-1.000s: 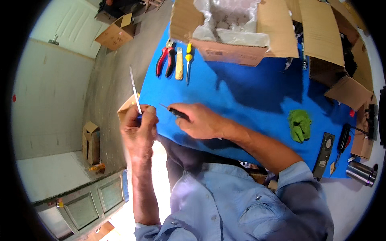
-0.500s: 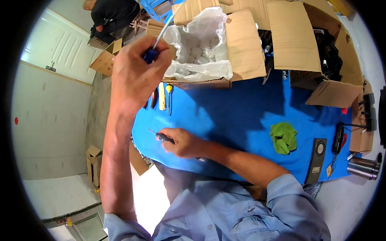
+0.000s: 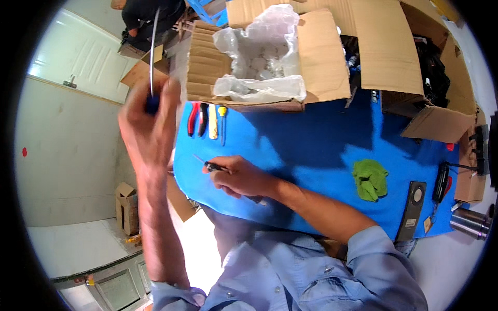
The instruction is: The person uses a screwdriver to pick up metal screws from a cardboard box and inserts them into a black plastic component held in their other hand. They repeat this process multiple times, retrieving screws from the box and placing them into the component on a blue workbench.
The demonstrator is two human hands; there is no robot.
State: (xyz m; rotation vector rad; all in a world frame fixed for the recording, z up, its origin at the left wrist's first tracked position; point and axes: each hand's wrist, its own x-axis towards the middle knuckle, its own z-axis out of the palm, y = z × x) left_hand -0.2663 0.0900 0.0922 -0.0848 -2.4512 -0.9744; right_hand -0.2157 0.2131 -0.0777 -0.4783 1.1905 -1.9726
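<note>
My left hand [image 3: 150, 122], raised at the left and blurred by motion, is closed round the dark blue handle of a screwdriver [image 3: 153, 57]. Its long metal shaft points up and away. Low over the blue-covered table, my right hand [image 3: 238, 177] grips a small tool with a dark handle [image 3: 211, 166] and a thin metal tip, much like a small screwdriver. Another dark end shows beneath that hand; whether it belongs to the same tool I cannot tell. Beyond it lie red-handled pliers [image 3: 192, 120], black-handled pliers [image 3: 203, 120], a yellowish strip [image 3: 212, 122] and a yellow-handled screwdriver [image 3: 223, 124].
An open carton [image 3: 324, 62] lined with white plastic stands at the back. Right of it is another carton [image 3: 389, 52] holding black plastic. A green cloth [image 3: 370, 180], a dark flat device [image 3: 411, 211] and a metal cup [image 3: 469, 223] lie rightward. Another person [image 3: 150, 20] sits far left.
My left hand has swung left and slightly down with the screwdriver, whose shaft now stands more upright. My right hand has stayed nearly in place. The view has shifted slightly.
</note>
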